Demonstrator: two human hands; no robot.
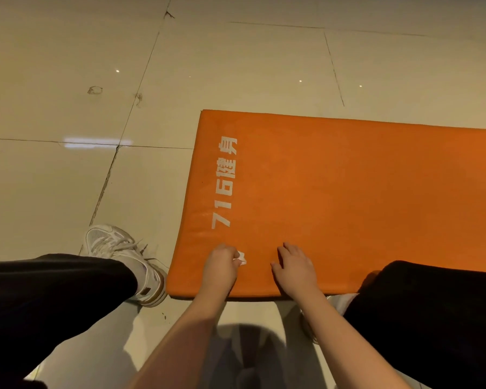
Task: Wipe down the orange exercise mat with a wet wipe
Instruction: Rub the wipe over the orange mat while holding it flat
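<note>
The orange exercise mat [348, 192] lies flat on the tiled floor, with white printed lettering along its left end. My left hand [220, 262] rests on the mat's near left corner, closed on a small bunched white wet wipe [242, 259] that peeks out beside my fingers. A short way to the right, my right hand [293, 266] lies on the mat with fingers loosely spread, holding nothing.
I am squatting at the mat's near edge. My left leg in black trousers and a white sneaker [124, 256] stands on the floor left of the mat; my right knee [432, 304] overlaps the mat's near edge. Beige floor tiles [96, 94] surround the mat.
</note>
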